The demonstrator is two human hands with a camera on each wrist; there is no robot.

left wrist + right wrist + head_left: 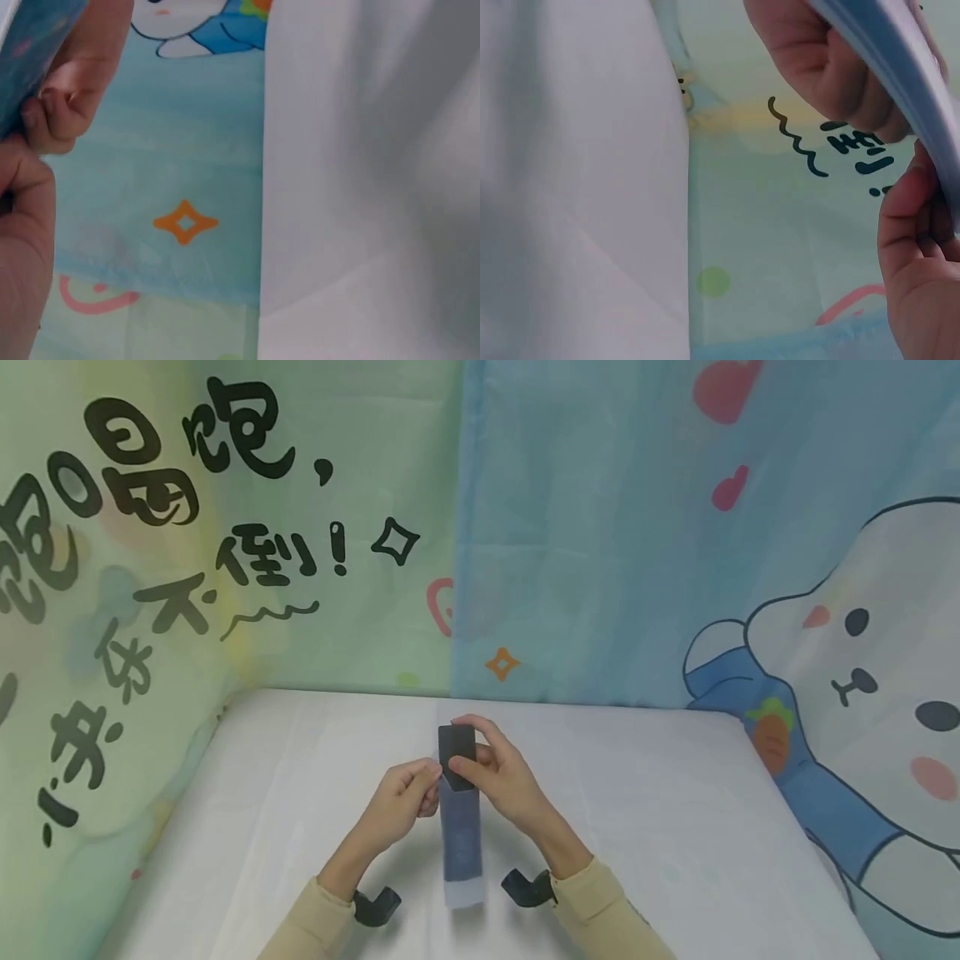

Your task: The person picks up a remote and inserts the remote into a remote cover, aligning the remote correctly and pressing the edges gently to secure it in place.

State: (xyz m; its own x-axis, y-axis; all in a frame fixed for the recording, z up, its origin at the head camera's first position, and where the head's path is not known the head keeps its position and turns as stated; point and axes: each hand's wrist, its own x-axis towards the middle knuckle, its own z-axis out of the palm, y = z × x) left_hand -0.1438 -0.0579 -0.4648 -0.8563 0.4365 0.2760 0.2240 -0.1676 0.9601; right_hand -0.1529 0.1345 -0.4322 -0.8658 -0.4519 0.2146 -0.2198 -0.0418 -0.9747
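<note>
A long blue-grey sock (462, 837) lies lengthwise on the white table (675, 827), its pale cuff toward me and its dark far end (457, 752) lifted and folded back. My left hand (411, 792) pinches the sock's left edge just below the dark end. My right hand (501, 774) grips the dark end from the right, fingers curled over its top. In the left wrist view the left hand (22, 240) and the right hand's fingers (71, 97) meet at the blue fabric (30, 45). The right wrist view shows the sock's edge (900, 82) between the right hand (919, 262) and the left hand (821, 64).
Printed cloth backdrops enclose the table: a green one with black lettering (150, 527) on the left, and a blue one with a cartoon rabbit (862, 677) behind and to the right. Black wrist mounts (375, 906) (528, 887) hang under both sleeves.
</note>
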